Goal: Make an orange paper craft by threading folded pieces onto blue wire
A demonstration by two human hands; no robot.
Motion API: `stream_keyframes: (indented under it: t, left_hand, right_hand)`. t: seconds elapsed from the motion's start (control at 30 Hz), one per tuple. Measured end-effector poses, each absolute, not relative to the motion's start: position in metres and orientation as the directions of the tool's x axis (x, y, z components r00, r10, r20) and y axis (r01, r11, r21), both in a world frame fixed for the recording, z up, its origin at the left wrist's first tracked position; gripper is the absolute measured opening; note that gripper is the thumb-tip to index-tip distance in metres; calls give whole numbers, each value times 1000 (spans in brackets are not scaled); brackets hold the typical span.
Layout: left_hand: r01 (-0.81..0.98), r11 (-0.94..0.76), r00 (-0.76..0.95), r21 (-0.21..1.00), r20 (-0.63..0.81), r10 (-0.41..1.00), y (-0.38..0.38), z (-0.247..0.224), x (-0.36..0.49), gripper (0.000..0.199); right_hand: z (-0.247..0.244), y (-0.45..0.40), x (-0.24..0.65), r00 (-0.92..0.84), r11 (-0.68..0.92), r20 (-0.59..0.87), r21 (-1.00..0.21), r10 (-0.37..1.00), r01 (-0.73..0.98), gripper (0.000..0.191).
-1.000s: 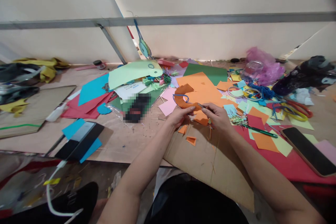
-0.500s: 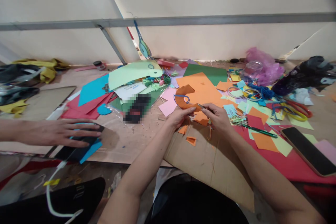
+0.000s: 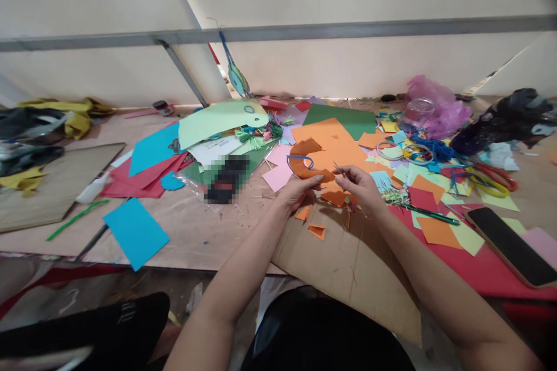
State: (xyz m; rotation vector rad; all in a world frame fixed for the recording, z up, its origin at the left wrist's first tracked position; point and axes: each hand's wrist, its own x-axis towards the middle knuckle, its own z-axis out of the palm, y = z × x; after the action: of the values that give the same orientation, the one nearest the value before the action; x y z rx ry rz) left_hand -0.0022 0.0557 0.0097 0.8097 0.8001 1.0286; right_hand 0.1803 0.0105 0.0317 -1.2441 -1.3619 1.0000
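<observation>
My left hand (image 3: pixel 302 190) pinches the lower edge of a curved orange paper piece (image 3: pixel 300 169), with its thumb on top. A loop of blue cord (image 3: pixel 308 157) lies across that piece. In the closed fingers of my right hand (image 3: pixel 354 181) is a thin pointed metal tool (image 3: pixel 338 168); its exact kind is too small to make out. The tool's tip points up and left, close to the paper's right end. Below my hands, orange paper scraps (image 3: pixel 317 232) lie on a brown cardboard sheet (image 3: pixel 348 278).
A large orange sheet (image 3: pixel 335 142) lies behind my hands. To the right are a green pen (image 3: pixel 430 214), a phone (image 3: pixel 511 246) and scissors (image 3: pixel 489 182) with yellow and red-orange handles. A blue paper square (image 3: pixel 136 233) and green stick (image 3: pixel 77 219) lie left.
My right hand has turned the tool so its tip points upward, off the orange piece. At left, another person's hand, a dark device and its white cable have left, uncovering the blue square.
</observation>
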Motion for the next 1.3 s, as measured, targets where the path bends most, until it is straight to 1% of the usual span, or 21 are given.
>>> stream_keyframes:
  t: [0.17,0.43,0.57,0.63,0.67,0.7,0.77,0.8,0.83,0.87,0.9,0.97,1.0,1.03,1.13,1.2,1.23,1.3]
  left_hand:
    - [-382,298,326,875,-175,929,56,9,-2,57]
    - [-334,264,319,905,-155,935,51,9,-1,52]
    - [-382,274,315,883,-155,936,54,9,0,52]
    - [-442,269,260,856,-164,951,58,8,-2,53]
    - [-473,258,231,843,-164,959,60,8,-2,52]
    - [-505,237,198,830,-156,968,62,7,-3,51]
    - [-536,211,168,818,-141,976,65,8,-5,52]
    - [-538,203,161,818,-137,977,66,8,-5,53]
    - [-531,203,159,823,-138,978,66,8,-6,55]
    - [-524,203,156,827,-141,978,66,9,-6,56]
    - [-517,206,154,831,-146,977,65,9,-6,56]
    - [-506,217,159,835,-158,975,64,10,-6,55]
    - [-499,225,166,837,-163,973,63,10,-6,55]
    - [-491,234,176,839,-168,970,63,10,-6,54]
    - [-458,260,211,850,-180,961,62,9,-7,54]
    - [-454,252,221,855,-166,961,61,8,-7,55]
    - [-453,246,224,857,-158,962,61,8,-7,54]
    - [-445,249,240,860,-153,959,61,9,-7,54]
  right_hand:
    - [28,11,179,49,119,128,-981,991,155,32]
    - [26,8,176,67,131,147,-971,987,198,29]
    - [23,13,179,79,132,151,-969,985,210,27]
    - [20,19,188,76,130,159,-946,984,295,29]
    - [18,21,193,76,122,164,-914,984,388,28]
    - [17,23,198,82,101,165,-855,983,508,27]
    - [17,25,205,52,94,193,-674,980,733,25]
    - [18,25,207,13,128,231,-582,973,803,25]
    - [20,23,206,-44,188,280,-512,959,838,24]
    - [23,20,203,-110,268,334,-472,936,840,21]
    - [25,17,198,-181,356,380,-463,907,812,18]
    - [29,8,184,-310,508,424,-514,851,691,14]
    - [29,4,176,-378,559,413,-556,828,615,14]
    - [28,1,168,-437,589,397,-587,807,555,14]
    - [20,-6,149,-547,642,370,-602,751,475,15]
    - [15,-6,146,-549,623,349,-633,759,459,9]
    - [15,-6,146,-529,593,335,-667,780,451,9]
    - [18,-5,151,-465,470,269,-789,843,395,10]
